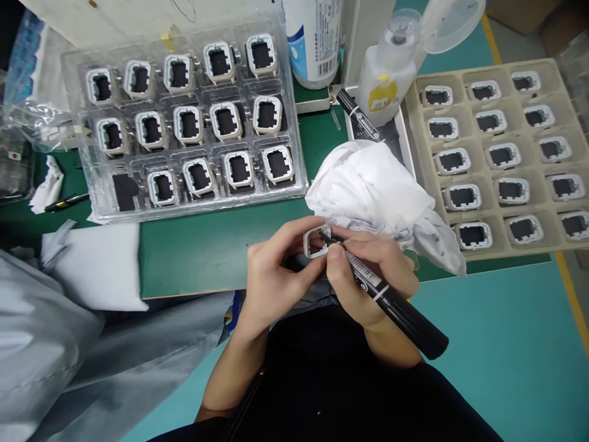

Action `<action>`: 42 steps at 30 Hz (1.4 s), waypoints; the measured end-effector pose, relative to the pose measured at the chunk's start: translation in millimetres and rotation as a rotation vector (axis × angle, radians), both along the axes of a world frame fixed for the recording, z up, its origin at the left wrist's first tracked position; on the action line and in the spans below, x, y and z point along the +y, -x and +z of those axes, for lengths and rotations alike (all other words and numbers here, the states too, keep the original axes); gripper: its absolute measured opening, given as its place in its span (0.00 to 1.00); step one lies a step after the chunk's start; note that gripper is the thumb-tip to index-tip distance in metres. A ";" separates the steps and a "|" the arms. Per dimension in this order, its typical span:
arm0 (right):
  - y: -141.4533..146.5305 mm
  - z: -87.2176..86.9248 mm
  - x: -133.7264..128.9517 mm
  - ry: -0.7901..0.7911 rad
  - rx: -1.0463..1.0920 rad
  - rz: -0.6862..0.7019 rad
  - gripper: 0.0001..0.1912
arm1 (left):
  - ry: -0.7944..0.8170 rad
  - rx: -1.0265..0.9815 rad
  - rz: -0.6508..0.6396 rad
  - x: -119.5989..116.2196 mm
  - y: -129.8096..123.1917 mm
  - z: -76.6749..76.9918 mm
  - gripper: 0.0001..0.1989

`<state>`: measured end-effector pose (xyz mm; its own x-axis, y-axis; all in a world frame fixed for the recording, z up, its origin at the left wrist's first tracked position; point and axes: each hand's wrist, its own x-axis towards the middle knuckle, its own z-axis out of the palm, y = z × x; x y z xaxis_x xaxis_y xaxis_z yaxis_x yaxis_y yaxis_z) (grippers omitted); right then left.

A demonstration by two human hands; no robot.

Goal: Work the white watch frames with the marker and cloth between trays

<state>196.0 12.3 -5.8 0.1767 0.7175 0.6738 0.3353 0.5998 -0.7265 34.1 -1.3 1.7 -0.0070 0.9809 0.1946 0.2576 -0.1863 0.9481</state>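
Observation:
Between the fingertips and thumb of my left hand [280, 270] is a small white watch-case frame [308, 245], its open middle facing me. My right hand [368, 270] grips a black marker pen [391, 307] whose tip meets the frame's inner upper right edge. Just beyond my hands lies a crumpled white cloth [372, 184]. A clear plastic tray [193, 210] at the left holds rows of similar frames, with its front left pocket bare of one. On the right, a beige tray [501, 250] carries several more frames.
Behind the cloth lie a second black marker [359, 116] and a translucent dispenser bottle [384, 80] with its lid up. A larger white bottle [315, 43] stands beside them. White foam sheet [96, 264] rests at the table's left edge, near a person in a grey garment [41, 344].

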 end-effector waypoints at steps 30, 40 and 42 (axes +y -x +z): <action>1.2 -1.1 -0.1 -0.007 -0.072 -0.048 0.09 | -0.045 0.129 0.022 -2.5 -0.4 -2.9 0.21; 3.0 2.8 2.6 -0.035 -0.069 -0.043 0.11 | 0.009 0.086 0.038 -1.4 -1.1 0.2 0.18; 3.2 2.4 2.7 -0.048 -0.058 -0.038 0.12 | 0.045 0.053 0.044 -1.2 -2.0 1.6 0.18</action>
<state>192.8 14.9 -3.4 0.1626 0.6780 0.7169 0.3991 0.6193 -0.6762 36.1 -2.5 3.2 -0.0412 0.9875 0.1519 0.3144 -0.1315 0.9401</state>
